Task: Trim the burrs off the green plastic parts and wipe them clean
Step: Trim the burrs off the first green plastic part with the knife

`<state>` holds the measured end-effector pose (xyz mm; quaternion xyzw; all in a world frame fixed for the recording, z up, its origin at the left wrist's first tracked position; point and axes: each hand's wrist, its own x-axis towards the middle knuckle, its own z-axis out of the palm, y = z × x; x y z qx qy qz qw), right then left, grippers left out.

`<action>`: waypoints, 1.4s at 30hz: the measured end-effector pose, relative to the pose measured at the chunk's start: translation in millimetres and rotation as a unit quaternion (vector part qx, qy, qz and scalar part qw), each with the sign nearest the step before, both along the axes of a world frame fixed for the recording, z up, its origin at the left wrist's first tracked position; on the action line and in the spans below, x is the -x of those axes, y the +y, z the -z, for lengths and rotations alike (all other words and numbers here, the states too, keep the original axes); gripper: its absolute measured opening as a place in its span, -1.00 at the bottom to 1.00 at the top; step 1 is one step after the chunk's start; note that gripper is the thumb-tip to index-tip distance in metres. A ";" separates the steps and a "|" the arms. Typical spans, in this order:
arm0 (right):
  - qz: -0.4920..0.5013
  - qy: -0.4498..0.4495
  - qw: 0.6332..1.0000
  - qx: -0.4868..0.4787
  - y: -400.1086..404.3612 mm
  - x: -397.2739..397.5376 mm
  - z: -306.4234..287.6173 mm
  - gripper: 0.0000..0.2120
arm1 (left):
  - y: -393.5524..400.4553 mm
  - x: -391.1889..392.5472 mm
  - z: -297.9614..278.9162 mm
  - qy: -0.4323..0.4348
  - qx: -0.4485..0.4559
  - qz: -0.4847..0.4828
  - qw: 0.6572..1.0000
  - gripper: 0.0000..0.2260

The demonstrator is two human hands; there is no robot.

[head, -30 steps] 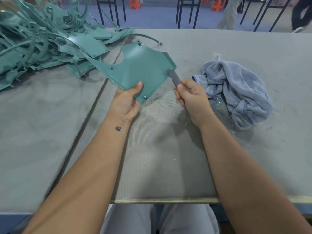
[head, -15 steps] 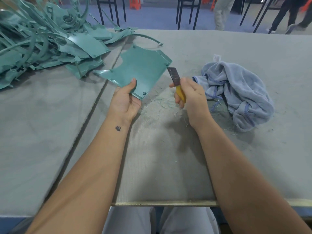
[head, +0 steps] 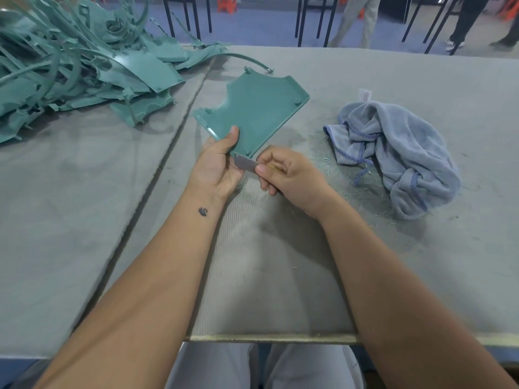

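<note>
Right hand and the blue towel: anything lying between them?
Head view: loose green shavings lie scattered on the grey mat between the right hand and the blue towel; nothing else.

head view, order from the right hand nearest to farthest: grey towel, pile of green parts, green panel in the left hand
1. Green panel, just ahead-left of the right hand, blade at its edge.
2. Grey towel, to the right.
3. Pile of green parts, far left.

I see even, soft overhead light and no glare. Faint shadows lie on the table (head: 280, 262) under both forearms. Edges bow from wide-angle distortion; near corners look slightly blurred.
</note>
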<state>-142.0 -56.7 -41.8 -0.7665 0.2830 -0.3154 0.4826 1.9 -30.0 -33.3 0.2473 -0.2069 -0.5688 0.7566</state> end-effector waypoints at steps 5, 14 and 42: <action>0.051 -0.095 0.994 -0.036 -4.0 3.7 1.1 -0.81 | 1.0 -2.2 0.2 0.032 -0.011 0.003 0.999 -0.79; 0.021 -0.068 0.997 -0.035 -4.4 2.4 3.7 -0.82 | 3.8 -0.7 0.5 0.022 -0.006 0.011 1.000 -0.79; 0.081 -0.237 0.958 -0.140 -3.2 15.8 -16.6 -0.85 | 9.5 -1.4 0.2 -0.634 -0.063 -0.275 0.720 -0.54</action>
